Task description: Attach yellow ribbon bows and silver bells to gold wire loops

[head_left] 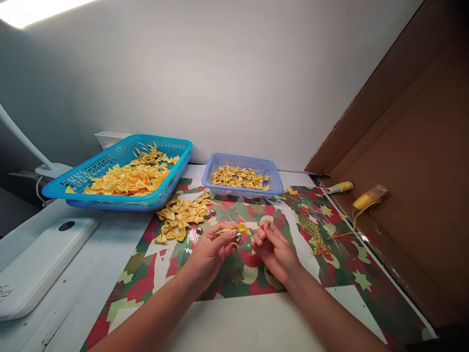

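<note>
My left hand [216,244] pinches a yellow ribbon bow [242,228] between thumb and fingers, with gold cord running along it. A small silver bell [238,236] hangs at the bow, by the fingertips. Just to the right, my right hand [274,249] is closed in a pinch; anything between its fingertips is too small to make out. Left of my hands lies a loose pile of yellow bows [183,215] on the patterned sheet. Several silver bells lie beside that pile, one of them a single bell [199,230] near my left wrist.
A turquoise basket [54,191] of bows stands at the back left, and a smaller blue-violet basket [244,192] behind my hands. Gold cords [317,237] lie to the right, near yellow thread spools [366,198]. A white power bank [47,264] rests left; cardboard [410,146] walls the right.
</note>
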Motion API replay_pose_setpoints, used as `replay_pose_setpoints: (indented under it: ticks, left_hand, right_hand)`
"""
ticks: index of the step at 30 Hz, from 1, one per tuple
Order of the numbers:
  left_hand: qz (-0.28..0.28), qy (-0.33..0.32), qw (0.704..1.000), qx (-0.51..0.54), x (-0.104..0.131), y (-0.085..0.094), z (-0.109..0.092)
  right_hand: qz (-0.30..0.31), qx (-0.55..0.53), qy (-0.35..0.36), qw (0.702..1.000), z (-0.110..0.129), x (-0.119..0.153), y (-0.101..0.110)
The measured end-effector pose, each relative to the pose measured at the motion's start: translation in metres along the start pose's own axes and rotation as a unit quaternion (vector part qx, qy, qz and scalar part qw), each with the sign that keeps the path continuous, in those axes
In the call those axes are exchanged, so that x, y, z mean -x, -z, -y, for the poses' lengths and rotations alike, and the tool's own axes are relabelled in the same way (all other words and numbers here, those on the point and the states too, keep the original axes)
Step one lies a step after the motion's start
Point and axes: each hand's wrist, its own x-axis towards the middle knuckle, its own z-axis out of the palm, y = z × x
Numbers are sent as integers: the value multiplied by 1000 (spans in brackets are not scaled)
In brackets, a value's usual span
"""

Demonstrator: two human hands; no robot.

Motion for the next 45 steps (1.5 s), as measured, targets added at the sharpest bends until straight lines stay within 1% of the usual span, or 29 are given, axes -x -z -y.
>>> replay_pose_setpoints:
  ticks: [3,6,9,12,14,17,20,22,25,27,30,34,36,37,39,40,41,42,45]
  left_hand:
    - [-3,-7,1000,9,0,0,-2]
    - [14,-13,1000,9,0,-1,-3]
    - [55,-14,998,-12,1,-2,-1]
    - [115,-9,990,-76,5,-2,0]
    - [165,11,976,-139,9,-2,0]
    - [233,63,947,-213,13,-3,0]
    - [278,97,920,-260,15,-3,-1]
    - [292,105,906,-289,15,-2,-1]
    - [295,105,898,-310,16,0,-2]
    - [288,100,902,-306,16,-1,-3]
    - [258,82,924,-270,16,-2,-6]
    - [195,65,962,-177,15,-5,-8]
    - [161,71,978,-112,13,-6,-8]
    - [141,77,984,-82,12,-7,-8]
    - [99,86,991,-33,11,-8,-9]
    - [78,88,993,-17,11,-8,-10]
    - [59,88,994,-5,11,-9,-10]
    - [42,87,995,4,11,-9,-11]
    - [9,80,997,15,12,-10,-12]
  right_hand:
    - [45,-34,-68,996,-5,3,-4]
    - [68,-36,-93,993,-12,5,-6]
    - [77,-9,-108,991,-20,3,-8]
    - [67,18,-114,991,-27,-2,-9]
    - [37,13,-101,994,-28,-5,-9]
    - [6,-3,-79,997,-26,-8,-10]
    - [16,11,-77,997,-24,-9,-10]
    - [23,24,-69,997,-24,-8,-11]
    - [37,56,-42,997,-25,-7,-11]
    - [34,83,-9,996,-23,-6,-12]
    - [8,80,35,996,-18,-5,-12]
    - [-9,26,49,998,-10,-2,-11]
    - [-14,48,73,996,-9,1,-9]
    - [-17,79,96,992,-8,3,-8]
    - [-21,178,163,970,-7,10,-7]
    - [-23,239,203,949,-6,14,-7]
    - [-22,302,243,921,-5,19,-7]
    - [-18,360,285,888,-4,23,-8]
    - [29,491,413,767,0,31,-11]
